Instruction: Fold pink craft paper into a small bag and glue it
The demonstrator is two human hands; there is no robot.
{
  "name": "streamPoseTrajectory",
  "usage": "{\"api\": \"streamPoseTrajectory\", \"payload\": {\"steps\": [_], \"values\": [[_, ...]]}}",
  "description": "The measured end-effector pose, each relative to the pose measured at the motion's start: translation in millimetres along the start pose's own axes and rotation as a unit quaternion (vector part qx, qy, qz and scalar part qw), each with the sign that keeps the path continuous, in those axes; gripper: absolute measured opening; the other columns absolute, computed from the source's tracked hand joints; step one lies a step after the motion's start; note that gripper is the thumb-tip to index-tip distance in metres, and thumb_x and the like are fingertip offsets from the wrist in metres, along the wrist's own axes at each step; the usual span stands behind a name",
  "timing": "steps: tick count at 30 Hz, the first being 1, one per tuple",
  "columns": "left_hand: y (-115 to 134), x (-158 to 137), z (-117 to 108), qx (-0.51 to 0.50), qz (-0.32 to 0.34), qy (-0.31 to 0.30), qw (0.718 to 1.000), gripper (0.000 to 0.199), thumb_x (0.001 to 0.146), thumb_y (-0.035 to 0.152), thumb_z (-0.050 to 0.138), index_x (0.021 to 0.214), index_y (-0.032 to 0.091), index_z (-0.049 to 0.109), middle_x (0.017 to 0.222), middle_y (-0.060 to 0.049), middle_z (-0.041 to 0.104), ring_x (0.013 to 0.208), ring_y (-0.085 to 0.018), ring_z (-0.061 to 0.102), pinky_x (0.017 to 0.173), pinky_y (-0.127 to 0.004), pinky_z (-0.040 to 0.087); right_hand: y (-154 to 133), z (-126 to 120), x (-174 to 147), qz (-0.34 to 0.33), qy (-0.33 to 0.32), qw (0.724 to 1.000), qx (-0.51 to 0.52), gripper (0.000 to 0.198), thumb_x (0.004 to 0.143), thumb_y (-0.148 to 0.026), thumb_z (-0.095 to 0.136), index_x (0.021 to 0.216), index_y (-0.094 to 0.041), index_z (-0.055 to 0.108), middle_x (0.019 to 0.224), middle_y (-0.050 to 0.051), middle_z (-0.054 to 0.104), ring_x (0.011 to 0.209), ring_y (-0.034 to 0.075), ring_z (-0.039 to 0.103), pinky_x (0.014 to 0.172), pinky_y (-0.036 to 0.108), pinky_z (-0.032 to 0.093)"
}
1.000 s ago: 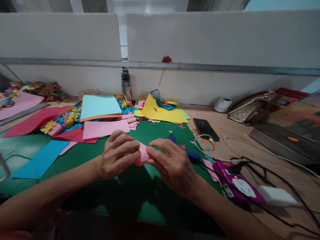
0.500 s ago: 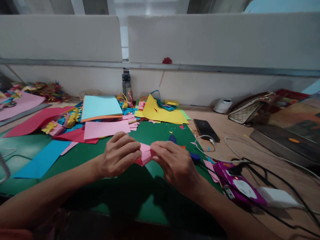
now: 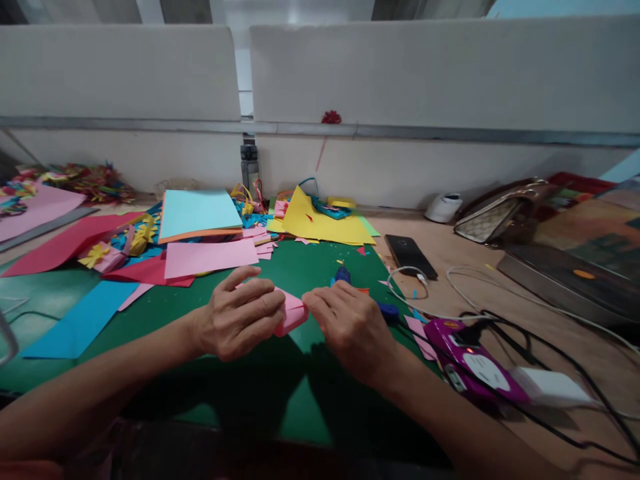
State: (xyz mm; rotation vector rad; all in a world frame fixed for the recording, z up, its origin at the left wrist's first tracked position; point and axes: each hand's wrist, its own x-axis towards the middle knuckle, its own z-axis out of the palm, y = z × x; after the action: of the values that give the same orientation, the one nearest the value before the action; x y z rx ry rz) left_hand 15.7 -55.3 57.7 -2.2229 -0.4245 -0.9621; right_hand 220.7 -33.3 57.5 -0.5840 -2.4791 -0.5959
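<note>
A small folded pink paper box [image 3: 294, 315] is held above the green mat. Wrapped round its left side is my left hand [image 3: 247, 317], fingers closed and the index finger raised in a bend. My right hand [image 3: 347, 327] pinches the box's right end between thumb and fingertips. Much of the box is hidden behind the left fingers. Just behind my right hand lies a blue tool [image 3: 389, 312] with a dark cord, mostly covered by that hand.
Coloured paper sheets, among them light blue [image 3: 200, 212], yellow [image 3: 325, 220] and pink [image 3: 213, 259], lie across the green mat [image 3: 300, 263]. To the right are a phone [image 3: 411, 257], a purple power strip [image 3: 475, 363], cables and a handbag [image 3: 493, 217].
The pink box has turned, so more of its front side shows. My right fingers have drawn closer together at its right end. The camera view has shifted slightly.
</note>
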Motion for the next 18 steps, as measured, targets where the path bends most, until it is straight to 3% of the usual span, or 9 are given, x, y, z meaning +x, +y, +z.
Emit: {"api": "streamPoseTrajectory", "payload": {"steps": [6,10,18], "values": [[-0.6,-3.4,4.1,-0.011,0.005,-0.016,1.0,0.021,0.086,0.012,0.038,0.078,0.012,0.058,0.079,-0.008,0.069,0.075,-0.018,0.06,0.08,-0.039,0.044,-4.0,-0.4,1.0,-0.037,-0.033,0.993,-0.105,0.026,0.087,-0.008,0.035,0.075,-0.013,0.057,0.061,0.004,0.058,0.055,0.017,0.049,0.06,0.031,0.032],[-0.8,-3.1,3.8,-0.018,0.005,-0.017,1.0,0.021,0.087,0.013,0.037,0.078,0.013,0.057,0.078,-0.008,0.069,0.074,-0.017,0.06,0.079,-0.038,0.044,-5.4,-0.3,0.7,-0.045,-0.032,0.991,-0.118,0.023,0.085,-0.007,0.037,0.074,-0.013,0.056,0.06,0.004,0.056,0.055,0.017,0.048,0.058,0.031,0.03],[-2.0,-7.3,6.9,-0.02,-0.059,-0.013,0.998,0.009,0.083,0.012,0.05,0.083,0.015,0.058,0.074,-0.003,0.066,0.072,-0.015,0.057,0.086,-0.042,0.039,-1.0,-0.9,0.4,-0.04,-0.033,0.991,-0.125,0.024,0.084,-0.004,0.035,0.071,-0.015,0.052,0.059,0.003,0.054,0.053,0.016,0.044,0.056,0.03,0.028]]}}
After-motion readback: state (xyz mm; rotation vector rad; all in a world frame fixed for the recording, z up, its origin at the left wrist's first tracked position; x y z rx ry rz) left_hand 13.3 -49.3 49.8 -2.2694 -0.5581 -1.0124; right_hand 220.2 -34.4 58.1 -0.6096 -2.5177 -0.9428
